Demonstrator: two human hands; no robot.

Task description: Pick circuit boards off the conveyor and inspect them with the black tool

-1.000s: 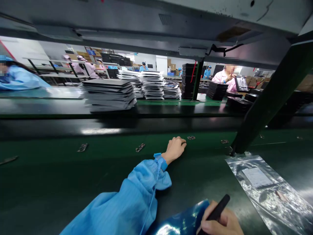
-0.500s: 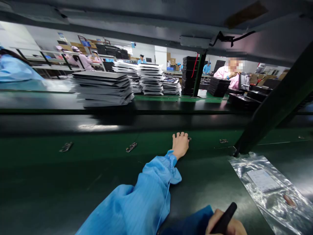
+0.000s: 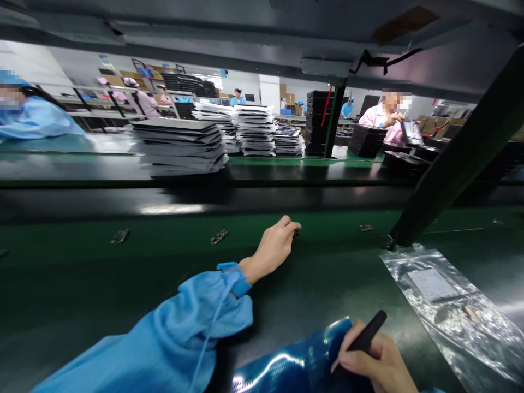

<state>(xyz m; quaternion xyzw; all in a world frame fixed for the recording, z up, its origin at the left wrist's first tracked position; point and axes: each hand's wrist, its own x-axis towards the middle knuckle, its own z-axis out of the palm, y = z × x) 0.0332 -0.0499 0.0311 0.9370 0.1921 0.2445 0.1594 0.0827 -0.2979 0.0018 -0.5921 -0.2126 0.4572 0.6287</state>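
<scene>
My left hand (image 3: 272, 248), in a blue sleeve with a wrist strap and cord, reaches across to the green strip. Its fingertips are pinched at a small dark circuit board (image 3: 296, 234), mostly hidden behind them. At the lower right, my right hand (image 3: 374, 357) grips a black pen-shaped tool (image 3: 370, 330), its top end pointing up and right. Under that hand lies a shiny blue sheet (image 3: 282, 368), partly covered by the fingers. Similar small boards, one circuit board (image 3: 219, 236) and another circuit board (image 3: 120, 236), lie left of my left hand.
A clear plastic bag (image 3: 454, 305) with a white label lies at right, beside a slanted dark post (image 3: 450, 153). Beyond the strip stand paper-like stacks (image 3: 184, 147) and black tray stacks (image 3: 319, 123). Several co-workers sit farther back. A shelf (image 3: 229, 38) hangs overhead.
My left hand has turned and gone from spread fingers to a pinch at the board, shifting left. My right hand and its tool have come further into view, with more of the blue sheet showing.
</scene>
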